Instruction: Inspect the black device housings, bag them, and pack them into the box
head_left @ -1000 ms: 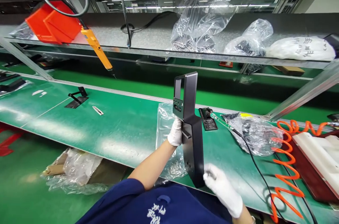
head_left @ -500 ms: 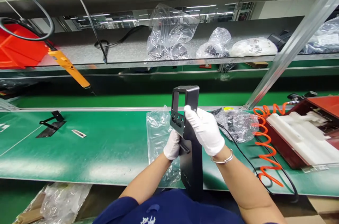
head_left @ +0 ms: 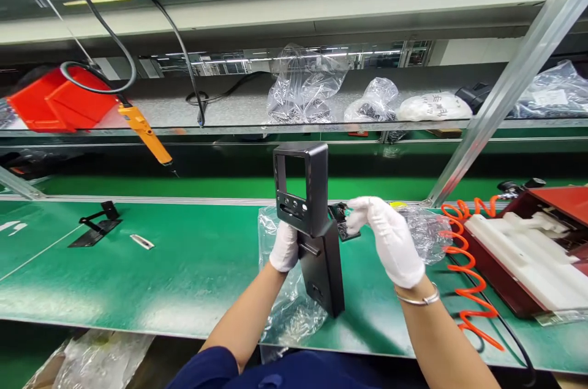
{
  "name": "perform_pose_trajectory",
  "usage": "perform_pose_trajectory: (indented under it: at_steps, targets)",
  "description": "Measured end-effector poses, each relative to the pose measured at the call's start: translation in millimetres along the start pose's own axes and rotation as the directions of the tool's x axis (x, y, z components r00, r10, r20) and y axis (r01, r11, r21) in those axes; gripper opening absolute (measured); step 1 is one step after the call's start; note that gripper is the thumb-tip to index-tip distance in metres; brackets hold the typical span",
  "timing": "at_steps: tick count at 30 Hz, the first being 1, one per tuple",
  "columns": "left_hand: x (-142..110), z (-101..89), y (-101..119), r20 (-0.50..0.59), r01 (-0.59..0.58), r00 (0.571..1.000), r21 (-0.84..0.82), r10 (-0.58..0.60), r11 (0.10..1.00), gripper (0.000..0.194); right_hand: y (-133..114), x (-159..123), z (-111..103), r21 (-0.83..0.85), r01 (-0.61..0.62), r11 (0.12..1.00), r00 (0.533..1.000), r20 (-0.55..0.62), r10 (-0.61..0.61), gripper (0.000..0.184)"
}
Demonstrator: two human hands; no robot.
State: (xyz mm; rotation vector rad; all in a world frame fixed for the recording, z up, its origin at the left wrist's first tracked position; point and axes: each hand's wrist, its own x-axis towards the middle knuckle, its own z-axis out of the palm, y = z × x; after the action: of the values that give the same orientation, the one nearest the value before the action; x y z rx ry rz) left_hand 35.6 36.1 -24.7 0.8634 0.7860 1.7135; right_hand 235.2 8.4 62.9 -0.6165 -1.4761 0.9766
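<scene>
My left hand (head_left: 283, 247), in a white glove, grips a tall black metal housing (head_left: 311, 223) and holds it upright above the green belt (head_left: 184, 260). The housing has a rectangular window and small holes near its top. Just right of the housing, my gloved right hand (head_left: 388, 236) has its fingers pinched together beside a small black part (head_left: 340, 225) lying on the belt. Whether it grips that part I cannot tell. A clear plastic bag (head_left: 285, 309) lies under the housing.
A yellow powered screwdriver (head_left: 146, 134) hangs on a cable at the left. A black bracket (head_left: 96, 226) and a small metal strip (head_left: 141, 242) lie on the belt's left. An orange coiled hose (head_left: 468, 279) and a red tray with white foam (head_left: 528, 254) sit right. Bagged parts fill the shelf (head_left: 312, 95).
My right hand has left the top of the housing and moved right and down to the small black part. The housing has shifted slightly left and up.
</scene>
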Motion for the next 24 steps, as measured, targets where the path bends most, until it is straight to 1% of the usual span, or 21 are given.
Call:
perform_pose_trajectory:
  at_steps: [1,2,4,5,7,8,9,10,12,13,14,15,17,18,19,20,21,22,24]
  targets:
    - [6,-4.0,4,0.002,-0.088,0.996,0.099,0.088,0.991,0.053,-1,-3,-3,-0.032,0.019,0.999,1.0,-0.006,-0.019,0.039]
    - [11,-8.8,7,0.025,-0.174,0.985,0.206,0.172,0.963,0.053,-1,-5,-6,-0.058,0.031,0.998,0.999,-0.013,-0.032,0.037]
    - [19,-19.6,14,0.105,-0.312,0.95,0.371,0.294,0.874,0.05,0,-10,-12,-0.097,0.034,0.995,0.999,-0.033,-0.037,0.035]
    - [21,-25.0,17,0.137,-0.349,0.937,0.416,0.321,0.84,0.048,1,-13,-15,-0.116,0.032,0.993,0.998,-0.047,-0.037,0.035]
    - [22,-34.3,22,0.158,-0.366,0.93,0.456,0.33,0.811,0.043,2,-19,-22,-0.171,0.02,0.985,0.996,-0.081,-0.035,0.034]
    - [22,-37.7,24,0.18,-0.388,0.921,0.499,0.346,0.775,0.04,2,-22,-27,-0.205,0.017,0.979,0.993,-0.109,-0.04,0.033]
    - [21,-40.1,27,0.226,-0.425,0.904,0.558,0.363,0.713,0.037,1,-26,-32,-0.245,0.021,0.969,0.988,-0.142,-0.057,0.031]
    - [21,-41.4,31,0.295,-0.475,0.879,0.621,0.375,0.624,0.033,-1,-31,-37,-0.288,0.039,0.957,0.98,-0.176,-0.093,0.029]
    - [20,-40.8,38,0.474,-0.586,0.808,0.706,0.35,0.397,0.023,-6,-39,-47,-0.408,0.093,0.908,0.957,-0.214,-0.195,0.025]
    - [19,-38.9,41,0.552,-0.631,0.773,0.718,0.312,0.293,0.02,-9,-44,-51,-0.481,0.127,0.867,0.946,-0.203,-0.251,0.026]
    - [18,-36.2,44,0.608,-0.661,0.748,0.718,0.266,0.219,0.018,-12,-47,-54,-0.559,0.16,0.814,0.94,-0.165,-0.298,0.028]
    - [17,-32.9,46,0.643,-0.678,0.733,0.717,0.222,0.16,0.017,-15,-50,-55,-0.633,0.194,0.75,0.936,-0.109,-0.334,0.031]
    - [14,-25.4,47,0.684,-0.696,0.717,0.715,0.137,0.069,0.018,-17,-55,-55,-0.75,0.259,0.609,0.93,0.024,-0.367,0.043]
    - [12,-21.7,47,0.699,-0.705,0.707,0.708,0.108,0.042,0.019,-16,-57,-54,-0.787,0.284,0.548,0.927,0.079,-0.367,0.051]
    - [10,-18.4,46,0.713,-0.718,0.695,0.696,0.091,0.028,0.02,-15,-59,-53,-0.811,0.294,0.506,0.928,0.115,-0.355,0.059]
    - [9,-15.8,44,0.726,-0.73,0.683,0.683,0.085,0.025,0.021,-12,-61,-53,-0.823,0.291,0.487,0.932,0.13,-0.337,0.066]
    - [8,-14.0,42,0.733,-0.737,0.675,0.675,0.086,0.032,0.022,-9,-63,-53,-0.824,0.273,0.497,0.941,0.121,-0.316,0.072]
    - [8,-13.1,40,0.733,-0.739,0.673,0.672,0.097,0.047,0.022,-6,-65,-54,-0.814,0.245,0.527,0.952,0.097,-0.292,0.076]
    - [10,-13.8,35,0.713,-0.726,0.688,0.681,0.138,0.097,0.02,-1,-69,-58,-0.775,0.181,0.606,0.969,0.035,-0.245,0.08]
